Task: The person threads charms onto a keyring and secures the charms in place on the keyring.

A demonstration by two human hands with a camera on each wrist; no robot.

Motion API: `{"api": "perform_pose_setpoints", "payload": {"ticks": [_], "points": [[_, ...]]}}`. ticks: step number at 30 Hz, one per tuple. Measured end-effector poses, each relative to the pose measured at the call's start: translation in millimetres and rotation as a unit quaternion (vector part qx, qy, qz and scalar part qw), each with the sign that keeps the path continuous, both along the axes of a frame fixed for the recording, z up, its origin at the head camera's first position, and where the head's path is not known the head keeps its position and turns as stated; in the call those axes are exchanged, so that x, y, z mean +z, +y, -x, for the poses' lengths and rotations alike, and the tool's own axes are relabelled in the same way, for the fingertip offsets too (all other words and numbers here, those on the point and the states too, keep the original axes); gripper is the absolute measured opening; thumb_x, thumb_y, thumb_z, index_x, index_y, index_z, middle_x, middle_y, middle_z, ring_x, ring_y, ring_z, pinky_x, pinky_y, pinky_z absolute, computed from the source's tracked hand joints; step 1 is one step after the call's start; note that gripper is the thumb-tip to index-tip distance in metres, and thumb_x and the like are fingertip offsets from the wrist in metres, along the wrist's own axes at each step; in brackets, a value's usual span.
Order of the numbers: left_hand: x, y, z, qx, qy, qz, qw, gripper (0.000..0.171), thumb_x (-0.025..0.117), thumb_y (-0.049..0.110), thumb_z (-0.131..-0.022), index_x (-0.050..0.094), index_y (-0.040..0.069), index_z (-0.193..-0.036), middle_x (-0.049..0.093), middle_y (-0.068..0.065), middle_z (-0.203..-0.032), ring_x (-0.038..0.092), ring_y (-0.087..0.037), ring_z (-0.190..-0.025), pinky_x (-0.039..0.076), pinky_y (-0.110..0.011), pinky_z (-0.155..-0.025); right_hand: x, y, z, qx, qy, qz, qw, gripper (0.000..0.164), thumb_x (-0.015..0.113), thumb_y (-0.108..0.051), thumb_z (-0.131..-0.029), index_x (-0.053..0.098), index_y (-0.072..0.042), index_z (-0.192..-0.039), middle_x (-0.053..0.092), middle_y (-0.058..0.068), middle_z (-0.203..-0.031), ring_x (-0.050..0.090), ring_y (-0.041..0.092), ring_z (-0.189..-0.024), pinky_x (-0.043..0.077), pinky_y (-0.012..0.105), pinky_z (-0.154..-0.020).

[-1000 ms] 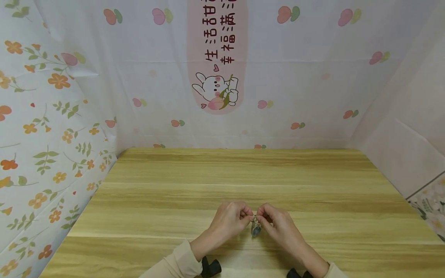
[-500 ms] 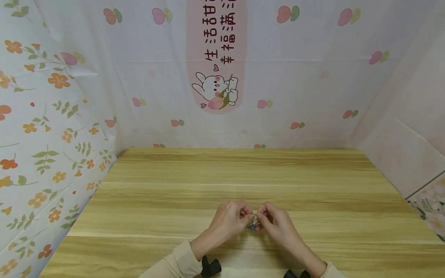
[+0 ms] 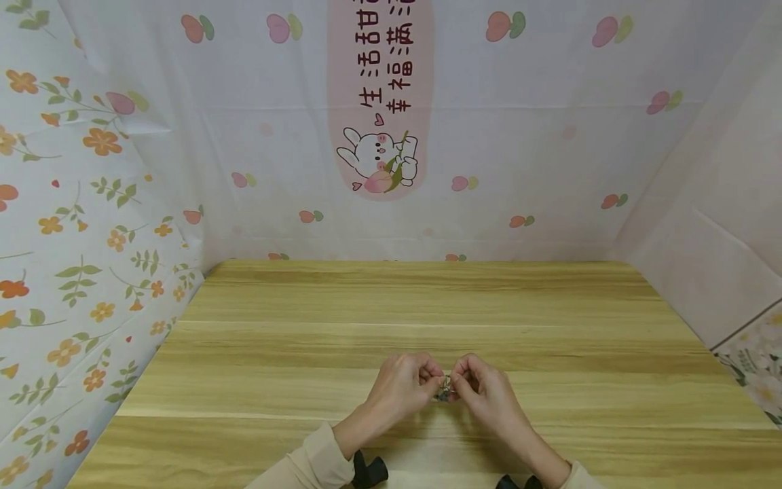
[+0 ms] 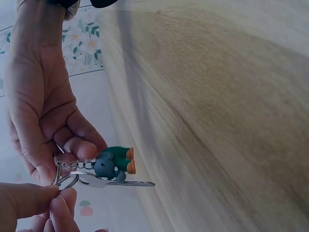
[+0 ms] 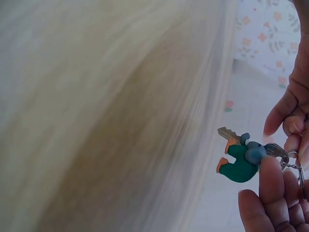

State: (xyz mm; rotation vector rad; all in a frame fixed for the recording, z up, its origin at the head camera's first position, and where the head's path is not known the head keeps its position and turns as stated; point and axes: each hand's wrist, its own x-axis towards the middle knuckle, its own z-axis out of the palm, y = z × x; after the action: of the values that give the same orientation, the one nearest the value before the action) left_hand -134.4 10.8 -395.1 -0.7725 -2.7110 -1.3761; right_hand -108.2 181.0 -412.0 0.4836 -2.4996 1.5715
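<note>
Held up between both hands is a metal key ring (image 4: 69, 181) with a key (image 4: 140, 183) and a short chain (image 4: 77, 165). At the end of that chain is a small animal figure (image 5: 241, 164) with a grey-blue head, green body and orange feet. My left hand (image 3: 403, 384) pinches one side of the ring between thumb and fingers. On the opposite side, my right hand (image 3: 491, 390) pinches the ring near the chain, though its fingertips partly cover the grip. In the head view the keychain (image 3: 445, 388) is small and partly hidden by the fingers.
Both hands are above a wood-grain table (image 3: 391, 305). Behind it hangs a patterned white cloth (image 3: 519, 149), and a floral cloth (image 3: 91, 258) covers the left side. Black straps with mounts (image 3: 369, 470) are on both wrists.
The figure and key hung below the fingers a second ago and now sit higher, close between the fingertips. Both hands have stayed almost in place.
</note>
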Motion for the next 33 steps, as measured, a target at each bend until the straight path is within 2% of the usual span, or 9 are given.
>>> {"api": "perform_pose_setpoints", "payload": {"ticks": [4, 7, 11, 13, 15, 21, 26, 29, 33], "points": [[0.4, 0, -0.6, 0.007, 0.003, -0.004, 1.0000, 0.004, 0.069, 0.008, -0.080, 0.068, 0.008, -0.076, 0.066, 0.004, -0.067, 0.053, 0.004, -0.057, 0.042, -0.014, -0.052, -0.5, -1, 0.2, -0.016, 0.030, -0.016, 0.999, 0.013, 0.056, 0.006, -0.088, 0.053, -0.006, -0.083, 0.062, 0.003, -0.066, 0.061, 0.015, -0.057, 0.047, 0.023, -0.048], [-0.3, -1, -0.7, 0.010, 0.005, -0.008, 0.9999, 0.003, 0.070, 0.008, -0.080, 0.069, 0.008, -0.076, 0.067, 0.004, -0.067, 0.054, 0.004, -0.057, 0.043, -0.014, -0.052, -0.7, -2, 0.2, -0.023, 0.081, -0.048, 0.995, 0.018, 0.059, 0.009, -0.085, 0.052, -0.007, -0.082, 0.060, 0.001, -0.064, 0.057, 0.007, -0.055, 0.044, 0.020, -0.046], [-2.4, -1, -0.1, 0.014, 0.004, -0.014, 0.9998, 0.003, 0.070, 0.006, -0.079, 0.069, 0.008, -0.077, 0.067, 0.004, -0.068, 0.055, 0.003, -0.059, 0.043, -0.014, -0.054, -1.2, -3, 1.5, -0.040, 0.171, -0.112, 0.978, 0.027, 0.064, 0.014, -0.078, 0.051, -0.009, -0.079, 0.055, -0.006, -0.063, 0.046, -0.005, -0.056, 0.039, 0.015, -0.045], [-3.5, -1, 0.1, 0.016, -0.003, -0.020, 0.9997, 0.003, 0.070, 0.007, -0.079, 0.069, 0.008, -0.077, 0.066, 0.004, -0.068, 0.055, 0.003, -0.060, 0.044, -0.015, -0.056, -1.2, -3, 2.5, -0.041, 0.198, -0.130, 0.971, 0.027, 0.065, 0.014, -0.077, 0.052, -0.009, -0.078, 0.054, -0.007, -0.064, 0.044, -0.006, -0.057, 0.039, 0.014, -0.046], [-4.3, -1, 0.1, 0.019, -0.008, -0.024, 0.9995, 0.003, 0.070, 0.008, -0.079, 0.069, 0.008, -0.077, 0.066, 0.004, -0.069, 0.055, 0.003, -0.061, 0.044, -0.015, -0.056, -1.1, -2, 3.3, -0.037, 0.202, -0.131, 0.970, 0.025, 0.066, 0.012, -0.078, 0.054, -0.010, -0.079, 0.054, -0.008, -0.066, 0.046, -0.005, -0.058, 0.040, 0.014, -0.048], [-2.4, -2, -1.0, 0.020, -0.016, -0.032, 0.9992, 0.004, 0.069, 0.010, -0.082, 0.069, 0.007, -0.080, 0.067, 0.003, -0.071, 0.055, 0.002, -0.063, 0.045, -0.015, -0.058, -0.8, 3, 3.2, -0.022, 0.153, -0.092, 0.984, 0.011, 0.062, 0.000, -0.087, 0.061, -0.010, -0.082, 0.061, -0.005, -0.069, 0.052, -0.003, -0.061, 0.044, 0.018, -0.049], [4.9, -2, -0.8, 0.024, -0.010, -0.038, 0.9989, 0.004, 0.069, 0.011, -0.083, 0.069, 0.007, -0.081, 0.067, 0.002, -0.072, 0.055, 0.001, -0.062, 0.045, -0.016, -0.057, -3.7, 6, 1.9, -0.033, 0.147, -0.078, 0.985, 0.012, 0.064, 0.005, -0.084, 0.061, -0.006, -0.082, 0.063, 0.000, -0.069, 0.053, -0.003, -0.061, 0.046, 0.019, -0.050], [8.3, -2, -0.4, 0.022, 0.003, -0.031, 0.9993, 0.004, 0.069, 0.010, -0.083, 0.069, 0.007, -0.080, 0.067, 0.002, -0.072, 0.055, 0.002, -0.061, 0.044, -0.016, -0.056, -3.5, 6, 1.2, -0.030, 0.160, -0.057, 0.985, 0.009, 0.064, 0.004, -0.084, 0.061, -0.004, -0.083, 0.065, 0.001, -0.070, 0.057, 0.001, -0.062, 0.048, 0.019, -0.054], [9.1, -1, -1.0, 0.016, 0.018, -0.022, 0.9995, 0.004, 0.068, 0.009, -0.082, 0.069, 0.007, -0.079, 0.067, 0.002, -0.070, 0.054, 0.003, -0.059, 0.043, -0.014, -0.054, 0.2, 2, 1.2, -0.014, 0.198, -0.051, 0.979, 0.010, 0.065, 0.005, -0.083, 0.062, -0.005, -0.084, 0.066, 0.001, -0.073, 0.060, 0.005, -0.064, 0.048, 0.015, -0.059]]}}
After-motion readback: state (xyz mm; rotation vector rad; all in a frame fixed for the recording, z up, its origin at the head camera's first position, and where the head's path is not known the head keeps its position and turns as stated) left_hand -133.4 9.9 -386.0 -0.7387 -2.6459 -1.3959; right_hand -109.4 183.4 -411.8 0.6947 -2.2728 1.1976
